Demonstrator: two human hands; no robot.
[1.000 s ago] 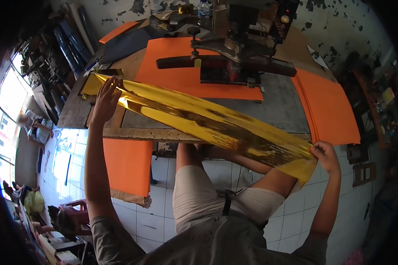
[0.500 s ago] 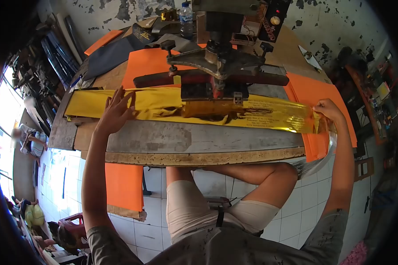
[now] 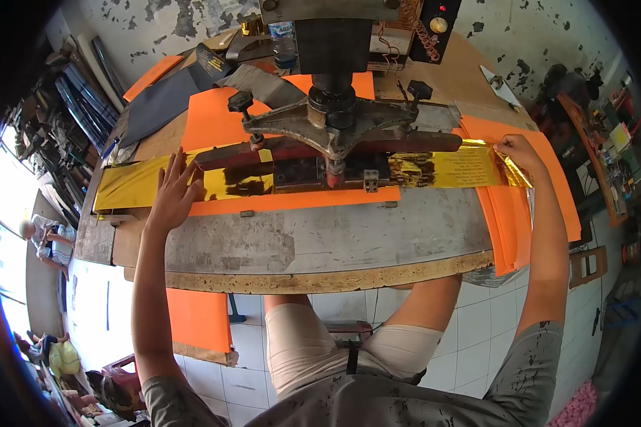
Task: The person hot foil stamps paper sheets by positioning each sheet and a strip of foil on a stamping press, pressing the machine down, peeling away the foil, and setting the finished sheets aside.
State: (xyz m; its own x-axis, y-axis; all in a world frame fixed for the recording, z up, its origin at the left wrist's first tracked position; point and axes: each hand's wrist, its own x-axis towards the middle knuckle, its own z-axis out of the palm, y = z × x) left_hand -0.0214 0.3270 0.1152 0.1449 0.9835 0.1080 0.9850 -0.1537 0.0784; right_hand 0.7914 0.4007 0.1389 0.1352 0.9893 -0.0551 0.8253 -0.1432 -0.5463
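A long gold foil strip (image 3: 132, 186) runs left to right under the head of a press (image 3: 335, 121). My left hand (image 3: 173, 196) rests on the foil left of the press, its fingers spread. At the right end of the strip, my right hand (image 3: 518, 153) pinches the foil's edge. Small printed text and dark cut-out patches show on the foil near the press. Beneath the foil lies an orange sheet (image 3: 292, 200) on the grey metal plate (image 3: 320, 238); its middle is hidden by the press.
Orange sheets (image 3: 506, 235) are stacked under and beside my right hand. Behind the press stand a water bottle (image 3: 283, 46) and a control box (image 3: 434, 32). Dark sheets (image 3: 157, 107) lie at the back left. A person (image 3: 50, 238) is at the far left.
The foil has flattened and now lies closer to the press, showing dark patches. The orange sheet's front edge now shows below it. The view has shifted slightly.
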